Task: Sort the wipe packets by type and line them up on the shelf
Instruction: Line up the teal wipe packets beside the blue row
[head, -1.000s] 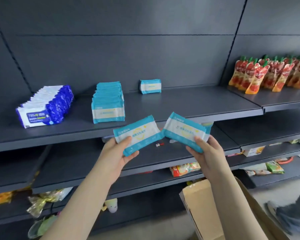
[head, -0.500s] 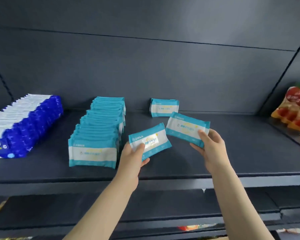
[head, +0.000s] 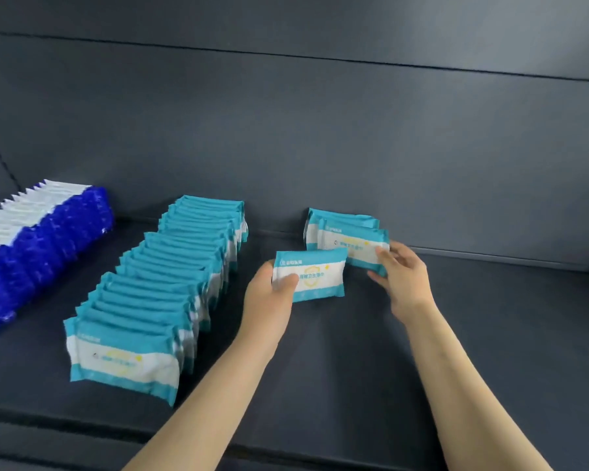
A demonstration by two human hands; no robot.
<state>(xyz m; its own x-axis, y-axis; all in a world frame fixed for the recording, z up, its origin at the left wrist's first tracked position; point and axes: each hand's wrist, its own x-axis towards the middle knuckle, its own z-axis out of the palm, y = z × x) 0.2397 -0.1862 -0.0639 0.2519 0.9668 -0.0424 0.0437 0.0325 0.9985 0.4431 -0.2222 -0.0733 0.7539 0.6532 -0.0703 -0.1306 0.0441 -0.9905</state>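
**Left hand (head: 269, 294) and right hand (head: 405, 280) each grasp 1 wipe packet**

The left hand grips a teal-and-white plastic wipe packet (head: 315, 277) by its left end, thumb across the front, above the dark grey metal shelf (head: 456, 334). The right hand pinches a second teal-and-white packet (head: 354, 246) by its right end, just in front of a third teal packet (head: 337, 217) standing by the back panel (head: 354, 130). To the left, a long row of teal packets (head: 157, 287) runs front to back. Further left is a row of blue-and-white packets (head: 38, 243).
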